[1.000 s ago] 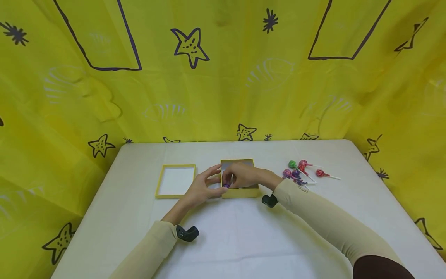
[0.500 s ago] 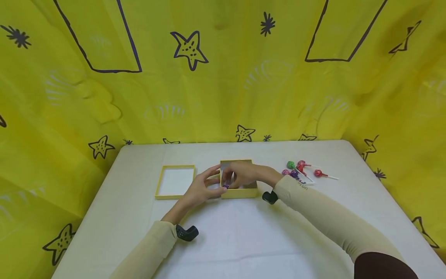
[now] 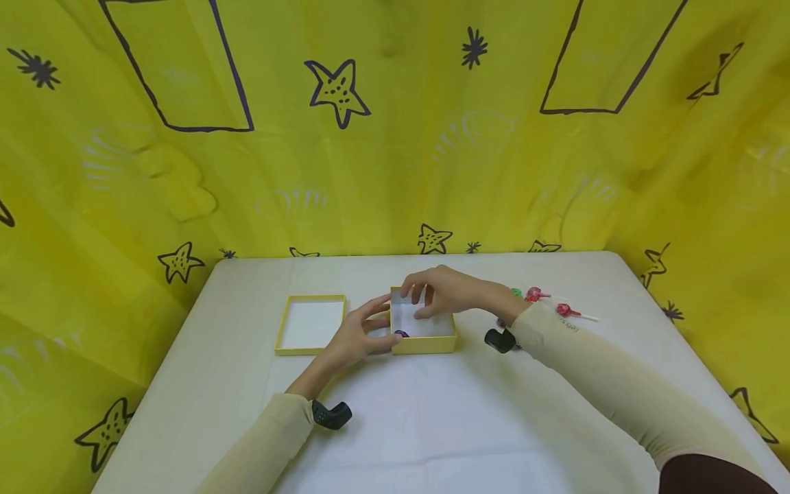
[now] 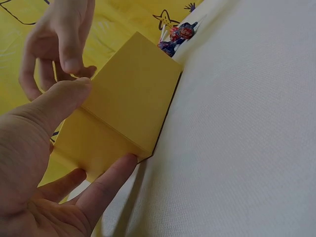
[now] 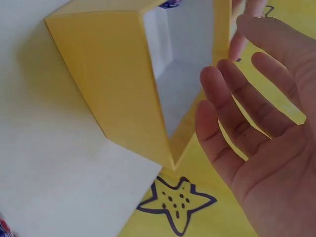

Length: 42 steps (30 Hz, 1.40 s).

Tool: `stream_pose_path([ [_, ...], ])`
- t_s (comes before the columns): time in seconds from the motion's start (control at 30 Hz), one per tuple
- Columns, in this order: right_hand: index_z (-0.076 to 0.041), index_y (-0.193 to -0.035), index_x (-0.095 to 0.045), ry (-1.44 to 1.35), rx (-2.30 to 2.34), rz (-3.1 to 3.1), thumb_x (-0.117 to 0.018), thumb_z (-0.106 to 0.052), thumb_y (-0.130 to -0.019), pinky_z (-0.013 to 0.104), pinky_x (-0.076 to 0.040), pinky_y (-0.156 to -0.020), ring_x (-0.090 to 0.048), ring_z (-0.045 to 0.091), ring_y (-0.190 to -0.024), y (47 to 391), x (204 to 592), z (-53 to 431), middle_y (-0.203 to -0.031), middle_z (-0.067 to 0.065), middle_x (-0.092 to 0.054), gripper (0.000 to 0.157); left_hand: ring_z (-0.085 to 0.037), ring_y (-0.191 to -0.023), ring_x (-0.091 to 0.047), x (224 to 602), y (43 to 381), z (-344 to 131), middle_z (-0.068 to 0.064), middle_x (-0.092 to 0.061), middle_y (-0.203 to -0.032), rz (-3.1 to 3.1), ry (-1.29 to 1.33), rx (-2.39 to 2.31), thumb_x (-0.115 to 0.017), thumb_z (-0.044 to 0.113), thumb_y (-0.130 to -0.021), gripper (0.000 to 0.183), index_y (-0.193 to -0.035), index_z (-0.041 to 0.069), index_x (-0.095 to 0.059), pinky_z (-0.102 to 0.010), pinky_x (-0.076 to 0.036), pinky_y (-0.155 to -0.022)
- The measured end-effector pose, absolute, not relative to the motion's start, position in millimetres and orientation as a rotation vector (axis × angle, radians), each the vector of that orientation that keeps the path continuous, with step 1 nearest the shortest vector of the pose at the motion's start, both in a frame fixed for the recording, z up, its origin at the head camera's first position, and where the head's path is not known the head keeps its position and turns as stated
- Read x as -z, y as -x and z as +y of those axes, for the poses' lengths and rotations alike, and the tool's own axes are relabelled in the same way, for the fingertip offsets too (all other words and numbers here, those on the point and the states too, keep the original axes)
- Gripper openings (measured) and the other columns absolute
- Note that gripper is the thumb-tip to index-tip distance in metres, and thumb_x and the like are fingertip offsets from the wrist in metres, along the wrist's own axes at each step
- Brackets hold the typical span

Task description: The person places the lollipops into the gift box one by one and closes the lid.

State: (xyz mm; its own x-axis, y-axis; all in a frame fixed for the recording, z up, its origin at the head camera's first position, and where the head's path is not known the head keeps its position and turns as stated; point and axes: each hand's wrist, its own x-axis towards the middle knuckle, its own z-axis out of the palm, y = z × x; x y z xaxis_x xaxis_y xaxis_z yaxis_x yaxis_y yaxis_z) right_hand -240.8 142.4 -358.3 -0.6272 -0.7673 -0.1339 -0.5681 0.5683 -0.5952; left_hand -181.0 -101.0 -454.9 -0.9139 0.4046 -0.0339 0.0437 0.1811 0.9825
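Note:
A yellow box (image 3: 426,346) with a white inside stands at the table's middle. My left hand (image 3: 356,336) holds its left side; in the left wrist view the thumb lies on the top edge and the fingers (image 4: 106,185) on the side wall. Inside the near left corner sits a purple-wrapped lollipop (image 3: 402,334), mostly hidden by the wall. Above the box opening hovers my right hand (image 3: 447,291), fingers loosely bent and apart, with nothing in them. In the right wrist view those fingers (image 5: 232,113) are beside the box rim.
A shallow yellow lid (image 3: 282,326) lies inside up, left of the box. Right of the box are several lollipops, including a red one (image 3: 564,310) and a pink-red one (image 3: 534,293); the right forearm hides some. A yellow patterned curtain (image 3: 395,171) hangs behind the white table (image 3: 432,425).
The right hand has let go of the purple lollipop in the box's near left corner, then risen up and back to the right. The left hand stays on the box.

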Motion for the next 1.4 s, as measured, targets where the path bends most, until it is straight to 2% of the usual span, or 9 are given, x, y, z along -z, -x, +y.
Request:
stream_pose_path([
  [0.17, -0.015, -0.131, -0.063, 1.092, 0.768, 2.485, -0.082, -0.016, -0.088, 0.031, -0.058, -0.080, -0.068, 0.020, -0.092, 235.6, 345.2, 152.8, -0.111, 0.005, -0.071, 0.047, -0.036, -0.133, -0.056, 457.0, 181.9, -100.8, -0.017, -0.043, -0.157, 2.181, -0.432, -1.783, -0.084, 0.016, -0.087, 0.086, -0.160, 0.018, -0.038, -0.046, -0.054, -0.101],
  [0.43, -0.014, -0.140, -0.057, 1.097, 0.780, 2.580, -0.084, -0.017, -0.087, 0.042, -0.059, -0.083, -0.069, 0.032, -0.100, 229.4, 333.5, 177.9, -0.122, 0.012, -0.067, 0.058, -0.036, -0.133, -0.055, 456.8, 182.0, -101.0, -0.018, -0.043, -0.157, 2.175, -0.451, -1.788, -0.084, 0.014, -0.087, 0.086, -0.160, 0.017, -0.037, -0.045, -0.055, -0.100],
  [0.67, -0.016, -0.144, -0.055, 1.016, 0.738, 2.670, -0.085, -0.017, -0.087, 0.040, -0.059, -0.082, -0.066, 0.025, -0.100, 227.7, 336.5, 203.5, -0.123, 0.006, -0.065, 0.065, -0.036, -0.134, -0.055, 457.3, 181.3, -101.7, -0.019, -0.042, -0.157, 2.185, -0.463, -1.782, -0.084, 0.014, -0.087, 0.086, -0.160, 0.016, -0.037, -0.043, -0.055, -0.100],
  [1.17, -0.021, -0.141, -0.057, 0.983, 0.698, 2.779, -0.085, -0.016, -0.086, 0.033, -0.058, -0.072, -0.063, 0.016, -0.094, 209.9, 347.2, 247.8, -0.119, 0.004, -0.062, 0.062, -0.037, -0.133, -0.055, 457.4, 183.6, -102.4, -0.019, -0.042, -0.157, 2.181, -0.477, -1.799, -0.084, 0.011, -0.087, 0.087, -0.160, 0.013, -0.037, -0.042, -0.056, -0.098],
  [1.4, -0.019, -0.141, -0.058, 0.954, 0.697, 2.824, -0.084, -0.013, -0.087, 0.040, -0.059, -0.075, -0.063, 0.020, -0.093, 199.1, 356.2, 263.2, -0.119, 0.005, -0.062, 0.060, -0.036, -0.134, -0.055, 457.3, 183.5, -102.7, -0.018, -0.042, -0.158, 2.182, -0.462, -1.789, -0.084, 0.011, -0.086, 0.088, -0.160, 0.014, -0.037, -0.042, -0.056, -0.098],
])
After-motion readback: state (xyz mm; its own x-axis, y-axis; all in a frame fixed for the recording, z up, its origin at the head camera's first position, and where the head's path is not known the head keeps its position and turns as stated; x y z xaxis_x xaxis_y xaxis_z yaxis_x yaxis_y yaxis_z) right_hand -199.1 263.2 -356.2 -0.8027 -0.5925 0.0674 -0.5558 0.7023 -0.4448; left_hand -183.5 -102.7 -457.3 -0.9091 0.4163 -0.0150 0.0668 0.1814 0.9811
